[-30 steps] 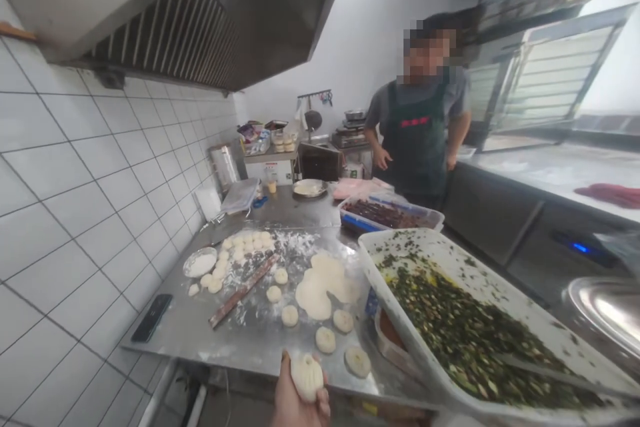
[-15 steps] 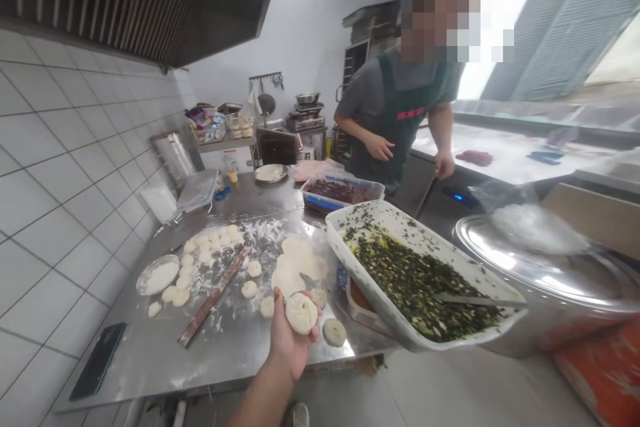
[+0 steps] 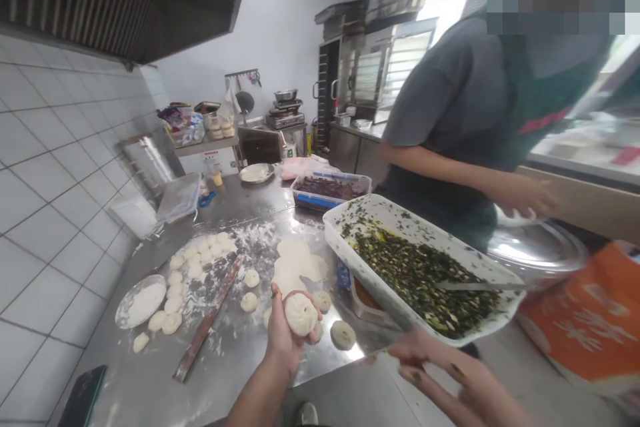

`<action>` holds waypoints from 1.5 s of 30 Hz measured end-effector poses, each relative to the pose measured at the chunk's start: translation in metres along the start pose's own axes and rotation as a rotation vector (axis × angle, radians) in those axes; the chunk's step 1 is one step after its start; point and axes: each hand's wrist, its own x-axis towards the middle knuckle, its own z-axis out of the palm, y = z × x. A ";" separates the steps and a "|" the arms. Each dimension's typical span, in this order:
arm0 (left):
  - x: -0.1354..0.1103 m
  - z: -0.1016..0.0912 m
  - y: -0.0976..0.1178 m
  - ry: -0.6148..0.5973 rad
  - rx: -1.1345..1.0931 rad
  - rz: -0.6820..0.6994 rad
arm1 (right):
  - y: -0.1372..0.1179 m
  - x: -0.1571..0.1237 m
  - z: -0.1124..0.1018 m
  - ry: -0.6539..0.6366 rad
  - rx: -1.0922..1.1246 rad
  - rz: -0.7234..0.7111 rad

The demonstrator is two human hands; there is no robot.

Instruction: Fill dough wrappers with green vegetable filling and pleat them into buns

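Note:
In my left hand [image 3: 290,330] rests a pleated bun [image 3: 301,315], pleats facing up, with my fingers curled around it. My right hand [image 3: 450,370], at the lower right, is blurred by motion; its fingers are spread with nothing visible between them. Just beyond it stands a white tub of chopped green filling [image 3: 415,273] with a flat metal utensil [image 3: 475,286] lying in it. On the steel table, several other buns [image 3: 343,334] sit around my left hand. Behind it lies a flat sheet of dough [image 3: 295,263].
A rolling pin [image 3: 210,320], several dough pieces [image 3: 174,290], a bowl of flour [image 3: 141,301] and a phone [image 3: 83,395] are on the left. Behind the tub is a box of dark filling [image 3: 330,188]. A co-worker [image 3: 450,107] stands at the right, one hand over a large lidded pot [image 3: 540,250].
My right hand has come into view at the lower right. The co-worker has moved closer and to the right. The view has shifted slightly; my left hand still holds the bun.

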 end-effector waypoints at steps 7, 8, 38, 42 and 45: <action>0.010 -0.001 0.000 0.007 0.088 -0.110 | -0.046 0.076 0.028 0.052 -0.346 -0.253; 0.011 -0.003 0.001 0.013 0.086 -0.103 | -0.046 0.082 0.034 0.045 -0.390 -0.265; 0.053 -0.048 0.037 -0.162 0.112 -0.333 | -0.039 0.155 0.074 -0.022 -0.658 -0.231; 0.060 -0.050 0.035 -0.008 0.131 -0.312 | -0.040 0.162 0.079 -0.061 -0.697 -0.283; 0.064 -0.052 0.040 0.009 0.067 -0.360 | -0.039 0.169 0.084 -0.070 -0.745 -0.297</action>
